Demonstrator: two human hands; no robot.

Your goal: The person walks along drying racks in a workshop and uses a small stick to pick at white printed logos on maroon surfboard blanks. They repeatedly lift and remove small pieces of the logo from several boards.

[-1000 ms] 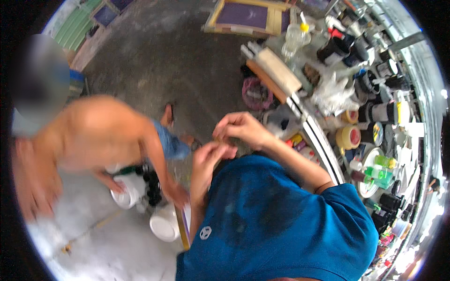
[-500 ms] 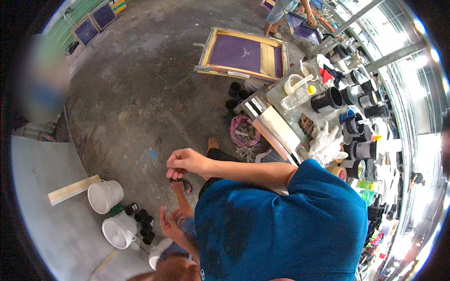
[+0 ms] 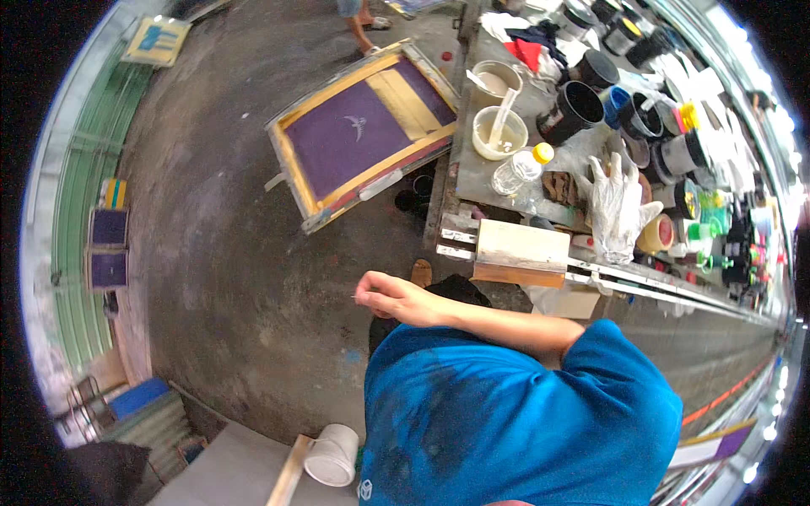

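Note:
My right hand (image 3: 390,297) hangs over the floor in front of my blue shirt, its forearm crossing from the right sleeve. Its fingers are curled and pinched together. A small pale speck shows at the fingertips, too small to name. My left hand is out of view. Closest to the right hand, on the bench edge, lies a pale wooden block (image 3: 523,243) with a brown edge. Farther ahead, a screen printing frame (image 3: 346,135) with purple mesh and a pale mark leans by the bench (image 3: 472,181).
On the bench stand a clear bottle (image 3: 516,173) with yellow cap, a white tub (image 3: 489,139) with a stirrer, a black tub (image 3: 572,114) and white gloves (image 3: 614,211). A white bucket (image 3: 332,455) is at the lower left. Another person's leg (image 3: 359,34) shows at the top.
My view has turned rightward, so the bench and screen frame sit farther left and closer. My left hand has gone out of view. The right hand stays curled.

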